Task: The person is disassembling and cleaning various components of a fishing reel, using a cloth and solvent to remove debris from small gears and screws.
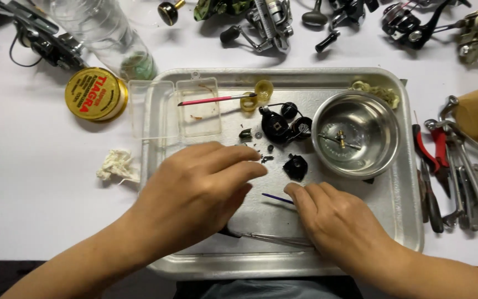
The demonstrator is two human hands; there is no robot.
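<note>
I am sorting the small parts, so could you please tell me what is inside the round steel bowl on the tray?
The steel bowl holds a small brass-coloured part on a thin metal pin. Nothing covers its inside; anything smaller is too tiny to make out.
</note>
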